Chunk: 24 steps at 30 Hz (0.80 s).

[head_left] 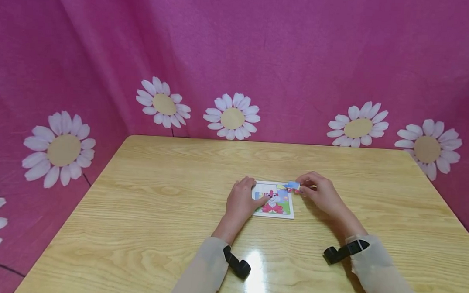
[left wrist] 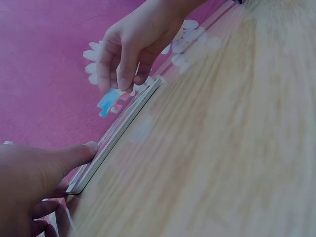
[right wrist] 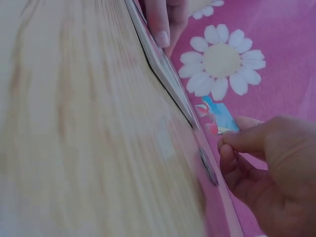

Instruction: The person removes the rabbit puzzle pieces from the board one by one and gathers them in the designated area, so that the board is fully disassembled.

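A jigsaw puzzle board point(head_left: 274, 213) with a white border lies on the table, showing a red-and-white cartoon animal; a pale gap shows in its upper left. My left hand point(head_left: 241, 198) grips the board's left side, with its thumb point(left wrist: 79, 157) resting across the top. Over the board's upper right corner, my right hand point(head_left: 322, 195) pinches a puzzle piece point(right wrist: 222, 116) between thumb and fingers. The piece is blue with some red and is tilted, held above the board in both wrist views.
The wooden table point(head_left: 157, 213) carries the board and ends at a pink curtain point(head_left: 293, 70) printed with daisies. A small thin dark-edged item point(right wrist: 208, 168) lies near the board in the right wrist view; its kind is unclear. Black wrist straps point(head_left: 237, 263) sit on both sleeves.
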Each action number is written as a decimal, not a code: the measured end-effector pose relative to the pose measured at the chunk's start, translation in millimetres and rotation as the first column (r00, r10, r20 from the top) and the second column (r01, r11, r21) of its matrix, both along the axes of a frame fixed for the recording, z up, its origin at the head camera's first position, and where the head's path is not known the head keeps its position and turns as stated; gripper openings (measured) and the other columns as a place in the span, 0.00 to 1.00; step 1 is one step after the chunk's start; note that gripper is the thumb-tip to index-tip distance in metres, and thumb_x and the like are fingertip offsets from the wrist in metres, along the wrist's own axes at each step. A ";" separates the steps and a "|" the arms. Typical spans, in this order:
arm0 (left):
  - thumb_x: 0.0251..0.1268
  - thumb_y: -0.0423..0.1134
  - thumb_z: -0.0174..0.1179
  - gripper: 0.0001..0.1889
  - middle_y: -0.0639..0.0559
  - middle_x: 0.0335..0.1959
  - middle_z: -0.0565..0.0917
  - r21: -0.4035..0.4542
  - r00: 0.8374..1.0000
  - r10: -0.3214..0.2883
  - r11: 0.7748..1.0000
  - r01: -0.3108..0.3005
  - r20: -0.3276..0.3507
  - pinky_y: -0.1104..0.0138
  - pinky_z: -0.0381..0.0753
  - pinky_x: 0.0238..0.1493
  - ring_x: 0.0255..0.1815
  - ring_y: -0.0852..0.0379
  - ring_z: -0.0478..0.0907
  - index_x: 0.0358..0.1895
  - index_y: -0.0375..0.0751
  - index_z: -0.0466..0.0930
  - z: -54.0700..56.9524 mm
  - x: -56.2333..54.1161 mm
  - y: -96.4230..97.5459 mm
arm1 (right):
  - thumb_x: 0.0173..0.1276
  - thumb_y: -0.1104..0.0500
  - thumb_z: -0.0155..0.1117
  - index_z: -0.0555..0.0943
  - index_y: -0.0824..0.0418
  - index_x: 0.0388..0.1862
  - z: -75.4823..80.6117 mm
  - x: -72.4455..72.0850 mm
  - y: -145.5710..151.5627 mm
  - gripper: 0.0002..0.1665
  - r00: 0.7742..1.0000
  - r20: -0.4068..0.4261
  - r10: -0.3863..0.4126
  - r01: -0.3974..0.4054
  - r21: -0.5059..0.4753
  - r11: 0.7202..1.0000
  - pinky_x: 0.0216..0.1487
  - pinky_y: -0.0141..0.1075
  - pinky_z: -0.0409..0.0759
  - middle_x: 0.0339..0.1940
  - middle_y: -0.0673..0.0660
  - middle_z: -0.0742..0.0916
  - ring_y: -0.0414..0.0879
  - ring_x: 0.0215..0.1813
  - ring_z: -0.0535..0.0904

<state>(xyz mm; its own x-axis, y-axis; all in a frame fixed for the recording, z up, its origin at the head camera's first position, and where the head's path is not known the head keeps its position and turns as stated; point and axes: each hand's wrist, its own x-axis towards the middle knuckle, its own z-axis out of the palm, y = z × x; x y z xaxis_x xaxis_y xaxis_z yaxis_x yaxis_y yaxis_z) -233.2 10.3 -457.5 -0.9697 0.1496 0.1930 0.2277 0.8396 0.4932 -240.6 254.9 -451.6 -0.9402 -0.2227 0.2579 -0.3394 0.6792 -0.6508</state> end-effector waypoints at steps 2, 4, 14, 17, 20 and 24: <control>0.54 0.58 0.70 0.30 0.50 0.53 0.82 0.006 1.000 -0.002 1.000 0.002 0.000 0.60 0.66 0.75 0.58 0.51 0.79 0.54 0.40 0.80 0.3 0.2 -0.1 | 0.67 0.71 0.61 0.81 0.65 0.46 0.4 0.7 3.7 0.10 1.000 -0.012 -0.003 0.003 -0.001 1.000 0.47 0.34 0.84 0.44 0.62 0.86 0.48 0.45 0.82; 0.54 0.57 0.70 0.30 0.50 0.53 0.82 0.007 1.000 -0.005 1.000 0.005 0.000 0.60 0.65 0.76 0.58 0.51 0.79 0.54 0.40 0.80 0.2 0.0 -0.1 | 0.66 0.71 0.62 0.82 0.66 0.46 -0.3 1.3 8.2 0.10 1.000 -0.025 -0.008 0.008 0.000 1.000 0.47 0.33 0.84 0.44 0.62 0.86 0.44 0.44 0.81; 0.55 0.57 0.69 0.30 0.50 0.54 0.82 -0.003 1.000 -0.006 1.000 0.006 0.013 0.60 0.63 0.77 0.58 0.53 0.79 0.55 0.40 0.79 0.0 1.2 -0.4 | 0.66 0.71 0.62 0.82 0.66 0.46 -1.2 6.9 30.7 0.10 0.999 -0.028 -0.036 0.036 0.003 0.999 0.45 0.18 0.77 0.46 0.63 0.85 0.38 0.43 0.80; 0.55 0.57 0.69 0.30 0.50 0.54 0.82 -0.007 1.000 -0.004 1.000 0.004 0.008 0.60 0.63 0.77 0.58 0.53 0.79 0.55 0.40 0.79 0.1 1.5 -0.3 | 0.66 0.71 0.62 0.81 0.66 0.46 -1.7 8.0 37.0 0.10 0.999 -0.030 -0.042 0.042 0.002 0.999 0.44 0.17 0.76 0.45 0.63 0.85 0.37 0.41 0.81; 0.55 0.57 0.69 0.30 0.50 0.53 0.82 -0.007 1.000 -0.006 1.000 0.006 0.009 0.60 0.63 0.77 0.57 0.53 0.79 0.55 0.40 0.79 0.3 1.8 -0.3 | 0.65 0.72 0.63 0.81 0.66 0.45 -2.6 9.1 43.2 0.11 0.998 -0.038 -0.052 0.053 0.008 0.999 0.43 0.16 0.76 0.43 0.64 0.86 0.39 0.40 0.82; 0.55 0.57 0.69 0.29 0.51 0.52 0.82 -0.008 1.000 -0.005 1.000 0.005 0.008 0.59 0.63 0.76 0.56 0.53 0.80 0.54 0.40 0.79 0.2 1.9 0.1 | 0.64 0.72 0.63 0.81 0.66 0.45 -2.9 11.2 51.4 0.11 0.997 -0.048 -0.060 0.061 0.010 0.998 0.42 0.15 0.75 0.43 0.64 0.86 0.37 0.39 0.83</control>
